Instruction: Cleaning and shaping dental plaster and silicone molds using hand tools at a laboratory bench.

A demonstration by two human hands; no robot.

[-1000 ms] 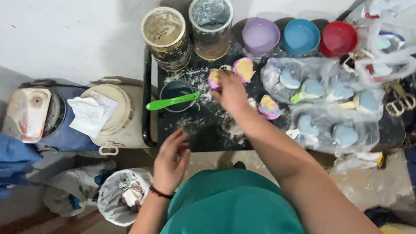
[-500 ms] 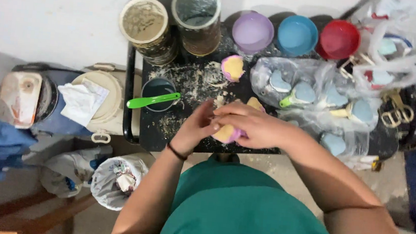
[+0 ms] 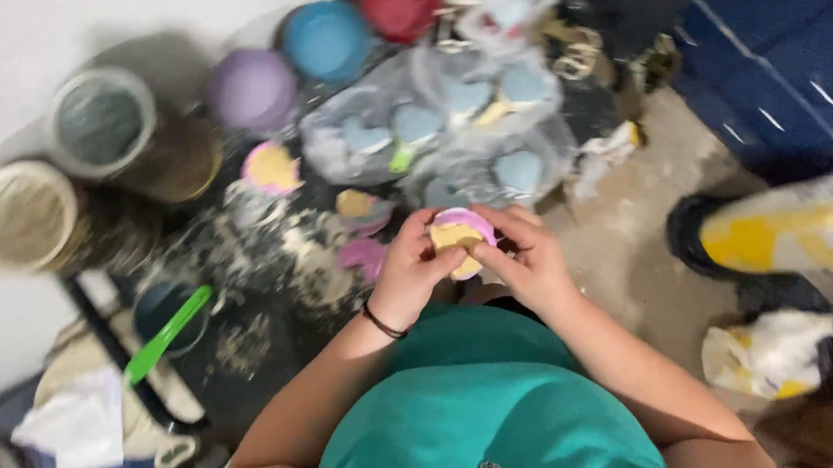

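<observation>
Soft, even light is falling from above, leaving the white wall (image 3: pixel 44 11) bright and nearly washed out. Motion blur is smearing the whole view, worst at the edges, where the two tins (image 3: pixel 91 165) are casting faint shadows. The dark tray (image 3: pixel 262 281) is staying murky.

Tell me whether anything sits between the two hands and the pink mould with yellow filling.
Nothing visible does. The left hand and right hand both grip the small pink mould with yellow filling directly, above the littered dark tray.
</observation>
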